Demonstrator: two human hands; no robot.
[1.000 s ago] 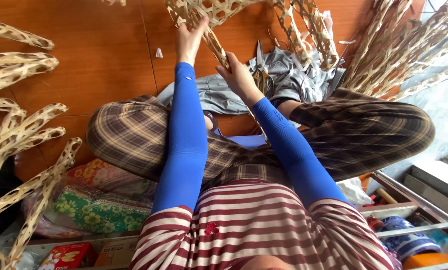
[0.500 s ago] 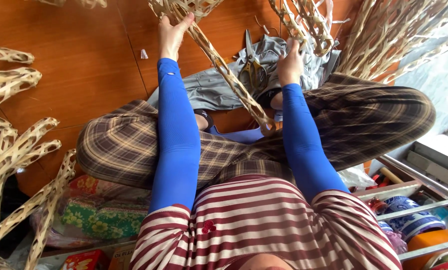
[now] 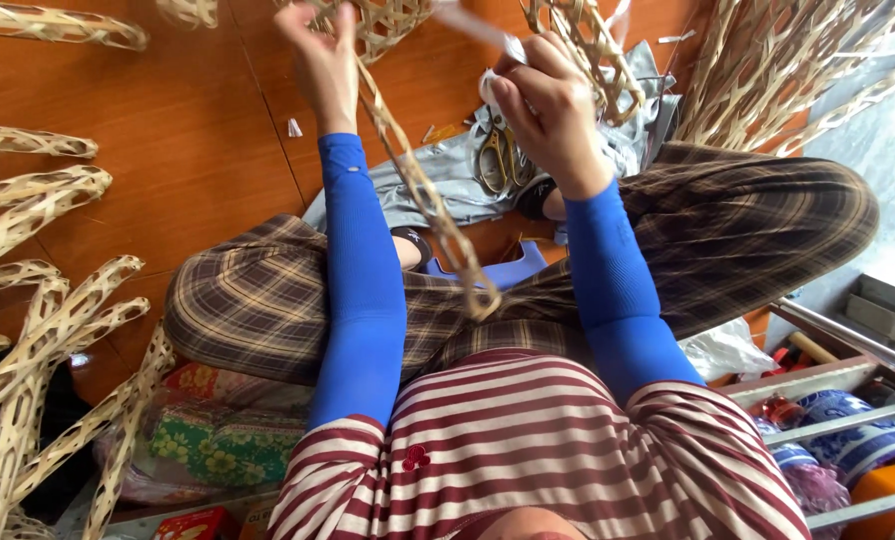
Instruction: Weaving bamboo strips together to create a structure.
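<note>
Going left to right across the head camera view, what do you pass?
Woven strips on the floor → left hand holding a woven strip → scissors on grey cloth → right hand → bundle of woven strips → metal shelf rails.

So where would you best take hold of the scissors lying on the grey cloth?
By the looped handles at the near end of the scissors, coming from above. They lie flat on the grey cloth just below the right hand, handles toward the person, so probably the right hand reaches them easiest.
</note>
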